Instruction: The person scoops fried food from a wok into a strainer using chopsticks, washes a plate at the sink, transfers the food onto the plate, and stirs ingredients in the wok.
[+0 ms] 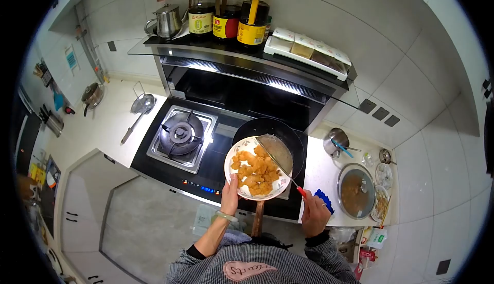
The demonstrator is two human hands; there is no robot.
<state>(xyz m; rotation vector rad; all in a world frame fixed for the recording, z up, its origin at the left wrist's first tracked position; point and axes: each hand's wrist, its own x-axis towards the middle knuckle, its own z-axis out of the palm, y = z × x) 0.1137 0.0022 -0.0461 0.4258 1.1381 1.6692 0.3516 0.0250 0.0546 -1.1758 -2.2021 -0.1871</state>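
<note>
My left hand (230, 197) grips the near-left rim of a white floral plate (281, 187), its thumb at the edge. Several golden-brown fried pieces (255, 173) are heaped on the plate. In my closed right hand (315, 215) is the red handle of a mesh strainer (278, 153), whose bowl is tilted over the plate's far-right side. Both are above a dark frying pan (248, 126) with a wooden handle (258, 218), on the right side of the stove. The plate and strainer hide much of the pan's inside.
An uncovered burner (180, 134) is on the left. At right stand a metal pot (336, 142) and a glass-lidded pan (356, 191). A ladle (138, 117) lies on the left counter. Sauce bottles (252, 16) and a seasoning box (309, 52) sit on the shelf above.
</note>
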